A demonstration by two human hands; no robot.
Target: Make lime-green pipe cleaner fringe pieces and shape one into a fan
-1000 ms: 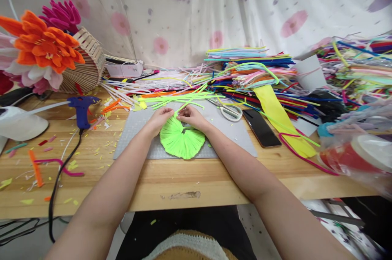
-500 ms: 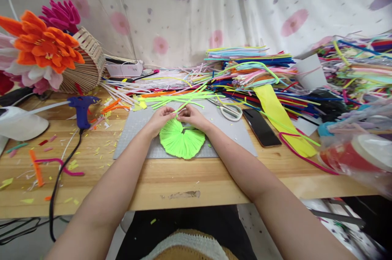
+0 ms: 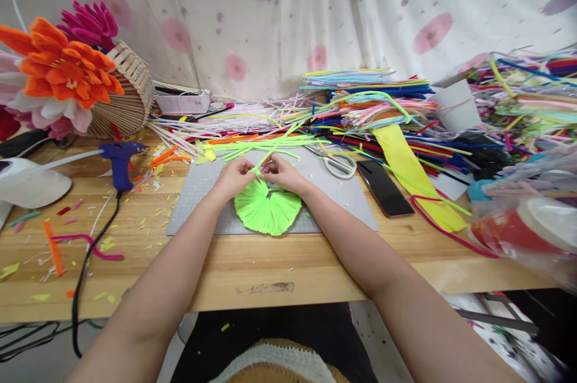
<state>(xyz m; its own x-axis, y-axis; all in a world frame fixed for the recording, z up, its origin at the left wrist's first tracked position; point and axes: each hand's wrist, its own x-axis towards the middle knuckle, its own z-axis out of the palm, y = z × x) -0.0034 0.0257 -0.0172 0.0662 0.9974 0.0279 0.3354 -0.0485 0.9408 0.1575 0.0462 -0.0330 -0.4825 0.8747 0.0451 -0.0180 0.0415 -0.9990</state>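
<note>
A bright green fan of pipe cleaners (image 3: 268,211) lies over the front part of the grey cutting mat (image 3: 340,202). At its upper left edge my left hand (image 3: 237,175) pinches the green pipe cleaners with thumb and fingertips. My right hand (image 3: 283,172) is close beside it, its fingers closed on a green pipe cleaner at the same spot. The fingertips of both hands nearly meet, and they partly hide the ends they grip. Behind them, loose green pipe cleaners (image 3: 225,146) lie along the mat's back edge.
Scissors (image 3: 339,165) and a black phone (image 3: 385,188) lie to the right, by a yellow strip (image 3: 421,181). A blue glue gun (image 3: 118,163) stands on the left near a basket (image 3: 128,91) of felt-like flowers. Bundled pipe cleaners (image 3: 374,103) line the back.
Both hands keep nearly the same place. The fingers have shifted slightly at the fan's upper edge, and a bit more green shows between them.
</note>
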